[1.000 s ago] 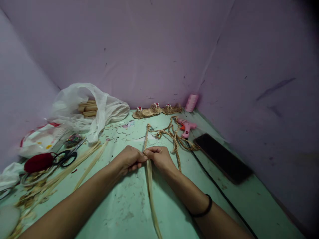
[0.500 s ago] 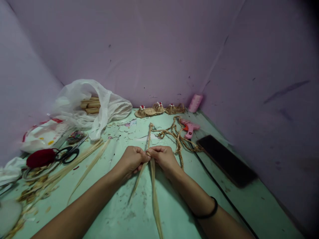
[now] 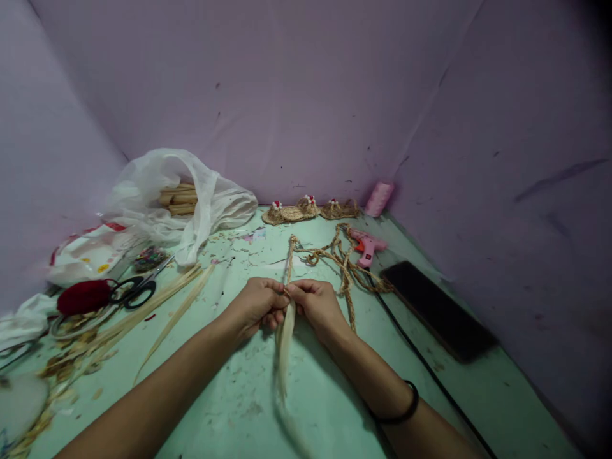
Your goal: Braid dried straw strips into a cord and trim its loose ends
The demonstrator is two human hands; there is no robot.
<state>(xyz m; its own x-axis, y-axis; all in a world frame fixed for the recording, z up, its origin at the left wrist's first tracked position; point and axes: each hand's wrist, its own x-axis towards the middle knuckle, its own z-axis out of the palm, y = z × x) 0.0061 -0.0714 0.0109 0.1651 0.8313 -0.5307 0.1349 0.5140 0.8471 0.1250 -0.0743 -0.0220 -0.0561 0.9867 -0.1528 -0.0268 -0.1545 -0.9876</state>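
Observation:
Both hands meet at the middle of the green tabletop. My left hand [image 3: 262, 303] pinches the lower end of a thin braid [image 3: 291, 258], its fingers curled. Against it, my right hand [image 3: 316, 301] is closed on the same braid, thumb and forefinger together. Loose pale fibre strands [image 3: 285, 357] hang from between the fingers toward the table's near edge, their lower part blurred. The braid runs up from the hands and joins a tangle of braided cord [image 3: 345, 261] lying to the right.
At left lie scissors [image 3: 134, 292], red yarn [image 3: 83, 297], loose strips [image 3: 174, 312] and a white plastic bag [image 3: 205, 197]. Behind are woven slippers [image 3: 299, 212] and a pink spool [image 3: 379, 199]. A pink glue gun [image 3: 368, 245] and black phone [image 3: 440, 309] are at right.
The strands below the hands hung apart as two; now they hang close together, swinging and blurred. Both hands stay closed at the braid's end. The view has shifted slightly.

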